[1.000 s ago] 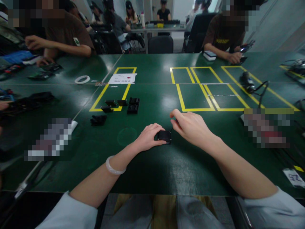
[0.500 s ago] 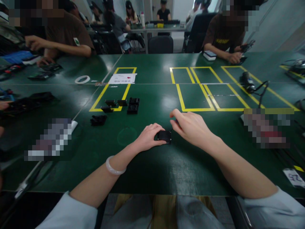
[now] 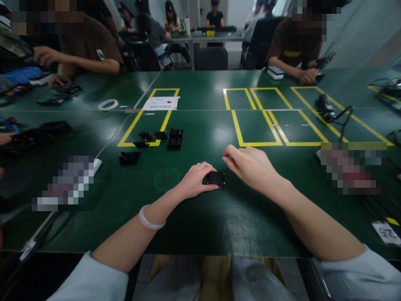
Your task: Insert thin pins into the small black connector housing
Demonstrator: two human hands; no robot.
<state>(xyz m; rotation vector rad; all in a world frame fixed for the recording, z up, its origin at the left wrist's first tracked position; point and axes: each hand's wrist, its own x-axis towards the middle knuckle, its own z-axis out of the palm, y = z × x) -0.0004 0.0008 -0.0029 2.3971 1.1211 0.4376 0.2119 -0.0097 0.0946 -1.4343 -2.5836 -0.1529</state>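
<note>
A small black block-shaped part [image 3: 216, 178] rests on the green table [image 3: 200, 217] just in front of me. My left hand [image 3: 196, 179] curls over its left side and grips it. My right hand [image 3: 250, 167] hovers at the part's upper right, fingers pinched together around something thin and dark that I cannot make out, touching the part's corner. A white bangle [image 3: 150, 219] circles my left wrist.
Several black parts [image 3: 163, 138] lie in a yellow-taped box to the far left, with one more [image 3: 129, 157] outside it. Beyond are a tape roll [image 3: 108, 104], a paper sheet [image 3: 161, 103], and a cabled tool [image 3: 327, 108] at right. Other people work at the far edge and the left.
</note>
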